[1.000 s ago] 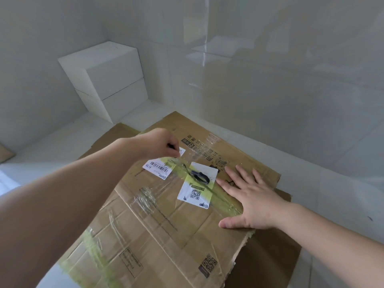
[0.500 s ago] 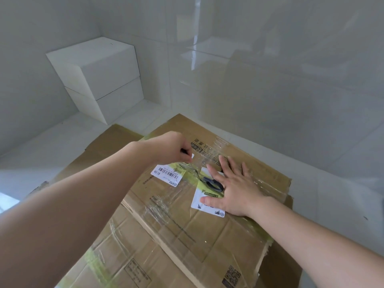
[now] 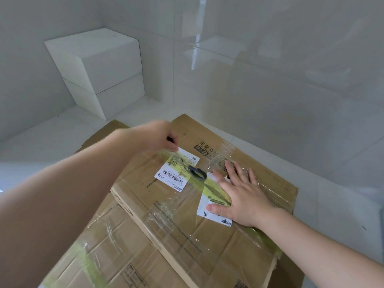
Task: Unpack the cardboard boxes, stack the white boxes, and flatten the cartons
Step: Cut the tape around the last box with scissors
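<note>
My left hand [image 3: 160, 135], fist closed on a dark tool, has slid up along the taped seam of the cardboard box [image 3: 207, 204] at centre frame. My right hand [image 3: 239, 194], now flat on the lid, steadies it. The seal is nearly cut; two white boxes [image 3: 99, 73] sit stacked upper left.

From my feed I see two bare forearms reaching in from the lower edge, no sleeves anywhere along them up to the frame border. My left hand [image 3: 154, 135] wears no glove, ring or watch that I can make out. My right hand [image 3: 242, 196] is likewise bare, with short plain fingernails and no band at the wrist.
</note>
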